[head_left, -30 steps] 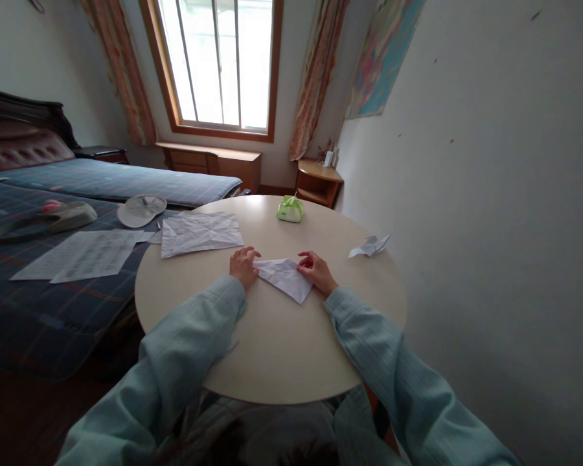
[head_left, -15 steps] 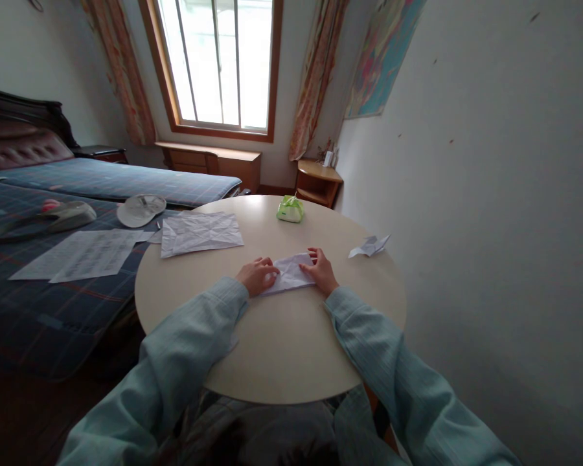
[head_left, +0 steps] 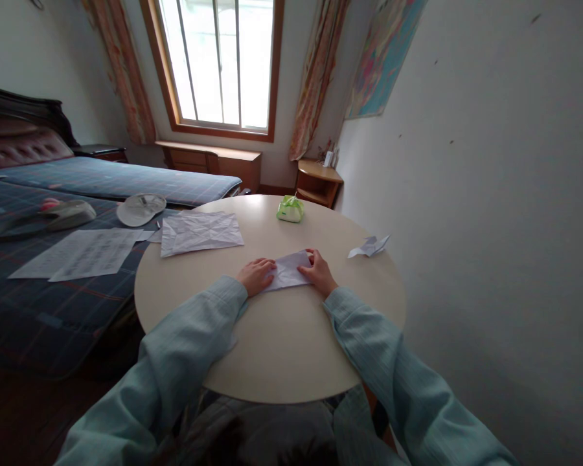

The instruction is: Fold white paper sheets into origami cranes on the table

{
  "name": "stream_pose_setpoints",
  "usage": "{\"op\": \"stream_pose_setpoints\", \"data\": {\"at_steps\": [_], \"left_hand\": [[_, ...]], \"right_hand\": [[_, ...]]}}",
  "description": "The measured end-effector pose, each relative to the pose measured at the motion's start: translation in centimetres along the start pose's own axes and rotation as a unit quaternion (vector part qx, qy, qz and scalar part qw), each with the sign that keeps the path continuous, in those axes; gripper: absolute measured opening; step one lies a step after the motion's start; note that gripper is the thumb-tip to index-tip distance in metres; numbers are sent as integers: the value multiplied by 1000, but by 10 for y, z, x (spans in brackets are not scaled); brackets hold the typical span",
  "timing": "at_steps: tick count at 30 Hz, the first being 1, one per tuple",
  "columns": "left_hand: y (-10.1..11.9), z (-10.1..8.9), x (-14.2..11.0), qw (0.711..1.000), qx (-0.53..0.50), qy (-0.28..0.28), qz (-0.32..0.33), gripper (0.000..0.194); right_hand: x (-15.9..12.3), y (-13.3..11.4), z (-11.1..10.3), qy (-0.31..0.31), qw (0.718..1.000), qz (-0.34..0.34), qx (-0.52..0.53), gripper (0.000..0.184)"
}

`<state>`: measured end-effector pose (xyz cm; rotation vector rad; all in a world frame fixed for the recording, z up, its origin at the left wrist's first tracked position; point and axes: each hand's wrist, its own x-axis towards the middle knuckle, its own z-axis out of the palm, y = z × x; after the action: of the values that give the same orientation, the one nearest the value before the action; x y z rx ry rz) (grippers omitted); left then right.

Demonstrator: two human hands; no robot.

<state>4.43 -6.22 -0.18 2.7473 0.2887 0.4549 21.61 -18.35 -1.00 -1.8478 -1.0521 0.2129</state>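
A folded sheet of white paper (head_left: 289,270) lies on the round table (head_left: 282,349) in front of me, with crease lines on it. My left hand (head_left: 257,276) rests on the paper's left end, its fingers stretched out and laid flat. At the right end, my right hand (head_left: 319,273) grips the paper, thumb on top and fingers around the far edge. Parts of both ends are hidden under my hands.
A creased paper sheet (head_left: 201,233) lies at the table's left. A green tissue pack (head_left: 290,209) stands at the far side, and a folded paper piece (head_left: 370,246) lies near the right rim. Printed sheets (head_left: 85,254) and a white cap (head_left: 140,210) are on the bed.
My left hand's fingers were bent onto the paper and now lie flatter and straighter. The right hand has shifted very slightly left with the paper's end.
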Motion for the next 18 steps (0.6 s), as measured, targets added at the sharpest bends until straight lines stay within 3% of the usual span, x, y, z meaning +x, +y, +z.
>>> {"op": "stream_pose_setpoints", "data": {"at_steps": [3,8,18], "left_hand": [[0,0,0,1000,13,-6,-7,30],[3,-3,-1,1000,15,-4,-26,28],[4,-6,-1,997,63,5,-49,30]], "right_hand": [[-1,-3,0,-4,1000,-15,-11,47],[-4,-10,-2,-38,996,-72,-40,21],[-11,-16,3,-120,981,-151,28,17]]}}
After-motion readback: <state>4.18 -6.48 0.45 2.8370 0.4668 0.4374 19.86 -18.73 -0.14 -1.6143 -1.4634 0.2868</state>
